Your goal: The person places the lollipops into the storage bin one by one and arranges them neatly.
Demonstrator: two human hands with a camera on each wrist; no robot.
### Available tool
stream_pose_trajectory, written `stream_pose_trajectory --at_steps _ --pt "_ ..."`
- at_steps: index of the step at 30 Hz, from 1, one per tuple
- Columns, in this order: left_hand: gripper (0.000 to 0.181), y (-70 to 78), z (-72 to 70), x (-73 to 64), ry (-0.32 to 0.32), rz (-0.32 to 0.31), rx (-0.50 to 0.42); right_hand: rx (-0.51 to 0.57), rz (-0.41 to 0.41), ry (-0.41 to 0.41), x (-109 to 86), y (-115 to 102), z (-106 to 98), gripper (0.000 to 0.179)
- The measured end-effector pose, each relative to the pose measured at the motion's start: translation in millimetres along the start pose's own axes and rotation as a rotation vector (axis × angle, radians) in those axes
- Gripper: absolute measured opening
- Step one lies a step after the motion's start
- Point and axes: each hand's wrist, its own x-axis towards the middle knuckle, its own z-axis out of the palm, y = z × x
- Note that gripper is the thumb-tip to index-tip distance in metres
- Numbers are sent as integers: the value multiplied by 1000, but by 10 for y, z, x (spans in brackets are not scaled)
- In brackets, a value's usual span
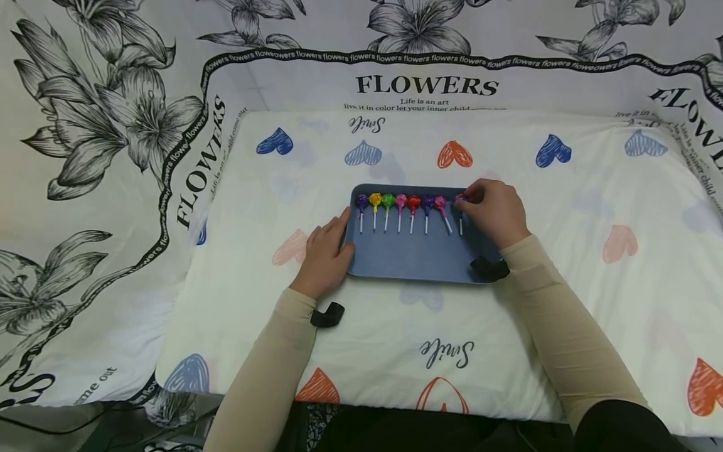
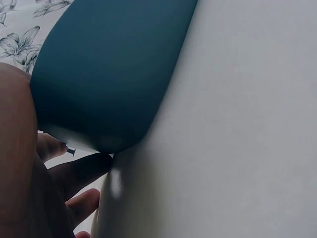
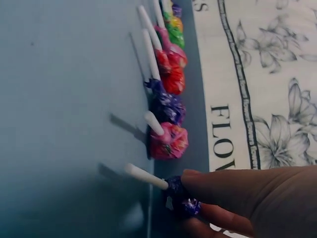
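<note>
A blue-grey tray [image 1: 407, 257] lies on the white cloth, with a row of wrapped lollipops along its far side, sticks toward the person. My right hand [image 1: 496, 210] pinches a purple lollipop [image 3: 179, 198] by its wrapped head at the row's right end. Beside it sits a pink lollipop [image 3: 169, 141], its stick slanted. Farther left come another purple lollipop [image 1: 427, 204], a red one [image 1: 413, 204] and several in other colours. My left hand [image 1: 324, 254] rests along the tray's left edge, fingers fairly straight; in the left wrist view its fingertips touch the tray's side [image 2: 109, 99].
The tray lies on a white cloth with printed hearts [image 1: 454, 154], over a larger flower-printed cloth [image 1: 418, 28]. Black straps [image 1: 327, 315] hang at both wrists. Dark cables [image 1: 51, 430] run below the cloth's near left edge.
</note>
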Motion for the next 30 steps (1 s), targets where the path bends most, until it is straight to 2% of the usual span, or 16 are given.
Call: stream_pose_trajectory --at_steps 10,30 --pt "67 -11 6 11 -3 0 4 -97 9 -8 2 -64 52 29" --pt "67 0 5 15 -1 6 -1 -111 14 -13 13 -75 61 32"
